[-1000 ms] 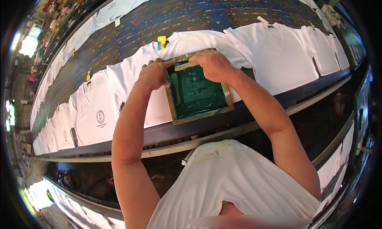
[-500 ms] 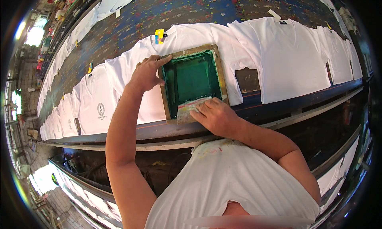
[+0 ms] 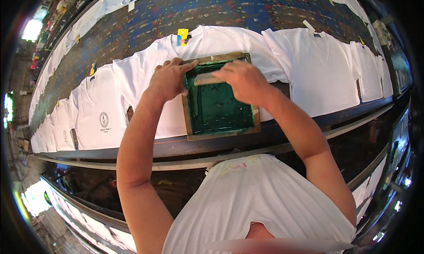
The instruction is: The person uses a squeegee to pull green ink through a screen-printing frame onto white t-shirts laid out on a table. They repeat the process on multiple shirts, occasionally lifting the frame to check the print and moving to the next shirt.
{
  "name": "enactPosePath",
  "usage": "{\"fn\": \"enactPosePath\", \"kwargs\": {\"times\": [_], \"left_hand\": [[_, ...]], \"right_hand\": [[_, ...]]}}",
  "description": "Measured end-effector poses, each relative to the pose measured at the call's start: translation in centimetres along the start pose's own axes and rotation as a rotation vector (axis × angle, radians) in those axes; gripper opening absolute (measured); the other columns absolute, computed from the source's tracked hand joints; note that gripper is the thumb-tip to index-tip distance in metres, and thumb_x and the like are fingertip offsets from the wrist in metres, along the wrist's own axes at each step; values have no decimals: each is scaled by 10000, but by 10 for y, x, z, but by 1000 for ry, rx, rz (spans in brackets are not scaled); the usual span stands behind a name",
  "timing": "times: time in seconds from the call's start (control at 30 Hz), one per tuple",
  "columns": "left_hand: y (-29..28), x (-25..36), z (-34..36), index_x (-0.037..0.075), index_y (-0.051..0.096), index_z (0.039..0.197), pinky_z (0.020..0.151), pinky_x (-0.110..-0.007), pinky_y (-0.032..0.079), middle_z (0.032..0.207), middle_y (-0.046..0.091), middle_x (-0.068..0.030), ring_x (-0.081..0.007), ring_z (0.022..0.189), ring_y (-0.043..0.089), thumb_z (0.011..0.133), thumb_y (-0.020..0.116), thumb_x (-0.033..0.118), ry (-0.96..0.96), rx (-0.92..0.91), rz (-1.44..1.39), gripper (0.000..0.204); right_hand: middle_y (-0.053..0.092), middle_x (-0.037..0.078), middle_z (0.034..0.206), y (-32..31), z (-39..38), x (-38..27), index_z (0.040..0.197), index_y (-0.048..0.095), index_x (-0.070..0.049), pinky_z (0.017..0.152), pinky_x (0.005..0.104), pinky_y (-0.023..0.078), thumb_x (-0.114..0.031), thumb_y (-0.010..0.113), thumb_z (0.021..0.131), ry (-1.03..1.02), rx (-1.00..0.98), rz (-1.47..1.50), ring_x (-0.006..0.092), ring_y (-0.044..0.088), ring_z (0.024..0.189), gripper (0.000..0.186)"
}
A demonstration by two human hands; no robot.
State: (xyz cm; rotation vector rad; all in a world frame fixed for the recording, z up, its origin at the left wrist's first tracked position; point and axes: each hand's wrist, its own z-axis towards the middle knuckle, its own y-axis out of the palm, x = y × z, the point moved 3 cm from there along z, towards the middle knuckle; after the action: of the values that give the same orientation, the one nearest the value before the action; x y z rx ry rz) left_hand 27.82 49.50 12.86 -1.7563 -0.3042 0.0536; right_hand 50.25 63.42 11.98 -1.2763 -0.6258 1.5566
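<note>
A wooden screen-printing frame (image 3: 253,117) with dark green mesh and ink lies on a white T-shirt (image 3: 168,121). My left hand (image 3: 168,79) grips the frame's upper left corner, thumb and fingers round its side. My right hand (image 3: 247,82), slightly blurred, is closed on a pale squeegee (image 3: 205,79) over the upper part of the mesh. A yellow tag (image 3: 182,37) sits at that shirt's collar. To the left lies a shirt (image 3: 95,126) with a small round dark print; to the right, a plain white shirt (image 3: 322,77).
The long printing table (image 3: 265,13) has a speckled blue-brown surface, with shirts in rows along near and far edges. A rail (image 3: 154,165) runs along its front. A second rack of white shirts (image 3: 92,218) stands below at left. Clutter and bright openings show at far left.
My right hand and the squeegee have moved from the frame's near edge, half a second ago, up to its far part. My left hand stays on the upper left corner.
</note>
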Motion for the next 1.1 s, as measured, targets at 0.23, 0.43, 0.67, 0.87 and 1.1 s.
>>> {"fn": "enactPosePath", "kwargs": {"times": [0.23,0.43,0.67,0.87,1.1], "left_hand": [[-2,0,1,348,598,1674,1157,-550,520,1504,682,-111,-349,1409,658,664,1054,128,-18,-31,-51,1130],[-3,3,0,338,612,1662,1115,-518,548,1404,710,-95,-331,1350,689,714,1041,168,-1,-6,12,1054],[-4,2,0,314,608,1669,1101,-538,547,1422,712,-101,-355,1336,702,670,1050,118,17,6,-25,1110],[-5,1,1,317,626,1657,1095,-530,549,1443,712,-105,-355,1317,709,640,1058,118,15,5,-55,1122],[4,-6,-4,299,630,1652,1177,-524,521,1539,678,-161,-387,1426,646,646,1046,83,22,114,-93,1111]], "right_hand": [[797,123,1186,1,-80,-80,1242,801,-74,948,459,615,-46,707,894,-75,-42,-50,314,749,1045,361],[802,136,1067,-17,-69,-64,1228,799,-55,932,459,620,-51,689,923,-51,-173,98,332,759,1004,324],[802,185,1098,-10,10,5,1280,801,-74,922,504,620,72,696,914,113,-79,0,396,757,1065,407],[805,138,1148,-4,17,5,1293,821,-101,974,481,618,90,686,899,107,-69,-13,373,754,1105,458],[786,104,1141,-1,-35,-50,1296,824,-110,967,464,621,70,715,833,67,-122,-37,340,737,1079,508]]}}
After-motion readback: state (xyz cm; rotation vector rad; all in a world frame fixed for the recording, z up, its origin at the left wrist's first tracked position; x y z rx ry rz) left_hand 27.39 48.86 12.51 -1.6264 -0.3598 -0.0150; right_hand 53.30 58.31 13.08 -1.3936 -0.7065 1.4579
